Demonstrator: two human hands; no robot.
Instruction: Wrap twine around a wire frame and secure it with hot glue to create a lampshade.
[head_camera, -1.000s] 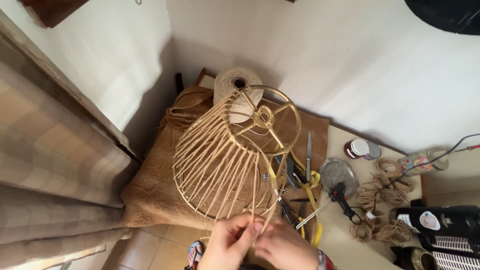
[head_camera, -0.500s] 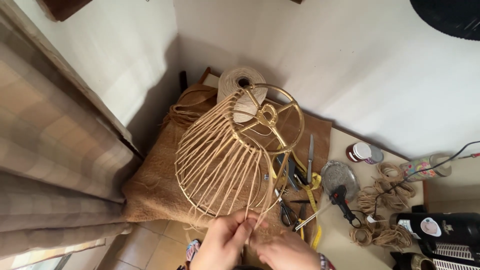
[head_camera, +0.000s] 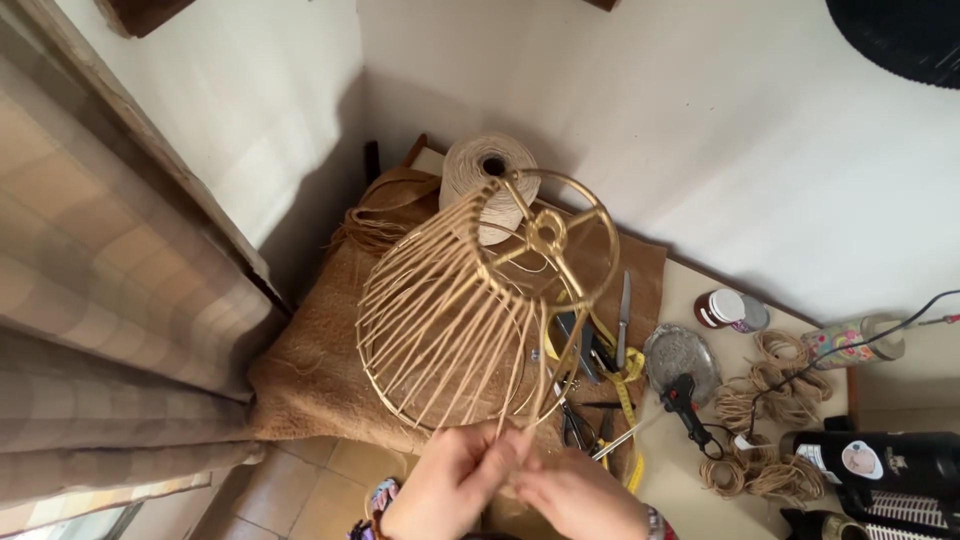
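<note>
At the right of the tabletop (head_camera: 700, 470) stand a small brown jar with a white lid (head_camera: 722, 308), a flowered tube (head_camera: 850, 340) and a black bottle with a round pale label (head_camera: 880, 458). The gold wire lampshade frame (head_camera: 480, 310), half wrapped in tan twine, leans over burlap (head_camera: 320, 370). Left hand (head_camera: 450, 485) and right hand (head_camera: 575, 498) fingers pinch twine strands at its lower rim.

a small brown jar with a white lid (head_camera: 728, 309) lies on the tabletop near the wall. right of it lies a tube with a flowered, many-coloured label (head_camera: 850, 342). at the right edge a black bottle (head_camera: 880, 460) carries a round pale label and a white one.
</note>
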